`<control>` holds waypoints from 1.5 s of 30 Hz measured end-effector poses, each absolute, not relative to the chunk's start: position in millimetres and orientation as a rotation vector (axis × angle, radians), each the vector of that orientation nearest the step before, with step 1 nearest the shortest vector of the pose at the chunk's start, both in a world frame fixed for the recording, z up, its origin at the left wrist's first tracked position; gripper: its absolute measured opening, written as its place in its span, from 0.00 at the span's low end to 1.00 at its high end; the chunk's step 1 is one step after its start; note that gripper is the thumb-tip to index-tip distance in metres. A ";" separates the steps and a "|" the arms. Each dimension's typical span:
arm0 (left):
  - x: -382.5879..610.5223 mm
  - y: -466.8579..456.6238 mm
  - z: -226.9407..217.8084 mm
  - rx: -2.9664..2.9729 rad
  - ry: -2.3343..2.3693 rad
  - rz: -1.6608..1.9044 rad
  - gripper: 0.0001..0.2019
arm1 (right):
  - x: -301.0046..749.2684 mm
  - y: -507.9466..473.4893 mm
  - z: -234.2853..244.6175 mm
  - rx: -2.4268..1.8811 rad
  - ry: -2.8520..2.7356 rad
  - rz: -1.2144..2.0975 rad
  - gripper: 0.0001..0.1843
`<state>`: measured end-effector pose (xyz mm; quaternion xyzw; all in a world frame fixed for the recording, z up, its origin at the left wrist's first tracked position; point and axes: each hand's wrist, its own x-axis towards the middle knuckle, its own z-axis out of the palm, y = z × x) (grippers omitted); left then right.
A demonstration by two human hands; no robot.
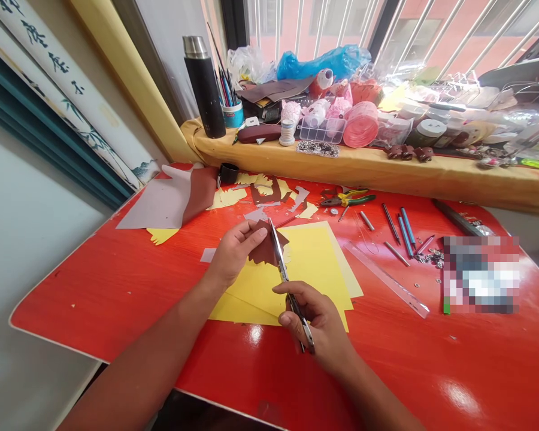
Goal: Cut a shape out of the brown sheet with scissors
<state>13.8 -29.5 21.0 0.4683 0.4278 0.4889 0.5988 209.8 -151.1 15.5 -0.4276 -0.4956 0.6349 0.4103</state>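
Observation:
My left hand (234, 251) pinches a small brown paper cut-out (266, 248) with jagged edges and holds it just above the yellow sheets (314, 263). My right hand (320, 323) is closed on a pair of scissors (284, 272). Their blades point away from me and lie across the right side of the brown piece. Both hands are over the middle of the red table (117, 281).
Brown and grey sheets (175, 200) lie at the back left among yellow and brown scraps (269, 191). Pliers (348, 199), pens (404, 226) and a clear ruler (386, 276) lie to the right. The cluttered window ledge (386, 170) holds a black flask (203, 87).

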 end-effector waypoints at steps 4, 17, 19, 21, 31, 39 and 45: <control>13.2 -29.4 21.3 1.062 1.018 1.135 0.22 | 209.8 -150.7 14.9 -1.095 -1.265 1.604 0.33; 8.5 -28.0 20.9 1.056 1.062 1.084 0.23 | 209.5 -151.3 11.8 -1.025 -1.290 1.613 0.34; 8.3 -27.6 20.1 1.052 1.054 1.082 0.23 | 209.3 -151.2 12.0 -1.017 -1.286 1.605 0.34; 8.5 -27.5 19.1 1.050 1.036 1.087 0.24 | 209.2 -151.4 12.7 -1.015 -1.287 1.599 0.33; 7.2 -26.3 17.6 1.043 0.998 1.099 0.23 | 209.8 -151.9 13.1 -1.034 -1.301 1.547 0.30; 6.7 -27.1 20.8 1.075 1.054 1.109 0.22 | 209.3 -151.6 14.6 -0.999 -1.263 1.630 0.33; 6.1 -27.8 22.6 1.150 1.072 1.113 0.20 | 209.7 -151.1 14.7 -0.994 -1.259 1.656 0.34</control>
